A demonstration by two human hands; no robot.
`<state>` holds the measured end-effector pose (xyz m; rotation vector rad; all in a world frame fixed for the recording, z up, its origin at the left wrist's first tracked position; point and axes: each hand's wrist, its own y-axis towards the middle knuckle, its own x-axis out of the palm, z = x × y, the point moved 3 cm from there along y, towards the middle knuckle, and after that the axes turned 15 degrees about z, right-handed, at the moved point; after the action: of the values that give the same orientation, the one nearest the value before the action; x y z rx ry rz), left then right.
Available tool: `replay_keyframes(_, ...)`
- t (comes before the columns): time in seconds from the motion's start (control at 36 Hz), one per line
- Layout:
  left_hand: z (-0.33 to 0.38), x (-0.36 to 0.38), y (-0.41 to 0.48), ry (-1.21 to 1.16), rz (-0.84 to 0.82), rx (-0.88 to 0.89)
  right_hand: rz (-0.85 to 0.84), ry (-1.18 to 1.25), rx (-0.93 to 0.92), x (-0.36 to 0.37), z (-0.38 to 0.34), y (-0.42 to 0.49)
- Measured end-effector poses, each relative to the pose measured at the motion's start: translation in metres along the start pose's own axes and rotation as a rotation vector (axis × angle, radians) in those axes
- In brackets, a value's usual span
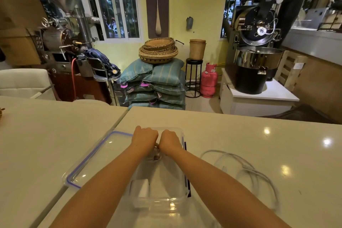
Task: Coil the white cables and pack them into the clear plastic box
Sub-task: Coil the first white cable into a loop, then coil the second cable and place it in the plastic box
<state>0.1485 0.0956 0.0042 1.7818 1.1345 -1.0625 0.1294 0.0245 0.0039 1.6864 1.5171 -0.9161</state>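
Both hands reach into the far end of the clear plastic box (pixel 161 200). The left hand (pixel 145 138) and right hand (pixel 169 139) sit side by side, knuckles up and almost touching, fingers curled down out of sight, so I cannot tell how firmly they grip. Just below the wrists, a coiled white cable (pixel 156 156) with a small plug shows inside the box, at the hands.

Nearest the camera, a white charger block (pixel 141 188) lies in the box's near left corner. The box stands on a pale countertop (pixel 249 135). Its lid (pixel 96 157), clear with a blue-purple seal, lies flat just to the left, touching the box. To the right of the box, a loose white cable (pixel 246 168) sprawls on the counter in open loops, blurred at its near end.

Beyond the counter, a stack of teal sacks (pixel 157 83) carries woven baskets (pixel 158 50). A pink gas cylinder (pixel 209 80) stands beside a black stool (pixel 193 77). A black roasting machine (pixel 257 42) stands at the far right.
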Motion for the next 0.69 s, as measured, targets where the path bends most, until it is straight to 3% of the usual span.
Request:
replay_keyframes(0.11, -0.002, -0.002, 0.004, -0.072, -0.006, -0.041, 0.001, -0.042, -0.068, -0.007, -0.003, 0.001)
replay_keyframes(0.31, -0.004, -0.017, 0.011, -0.420, 0.070, -0.210, 0.143, -0.065, -0.179, -0.040, 0.005, 0.002)
replay_keyframes(0.53, 0.034, -0.060, 0.013, -0.733, 0.155, -0.156, 0.163, -0.019, -0.136, -0.106, 0.058, -0.001)
replay_keyframes(0.69, 0.083, -0.076, 0.010, -0.842, 0.088, -0.055, 0.165, 0.041, -0.034, -0.137, 0.113, -0.014)
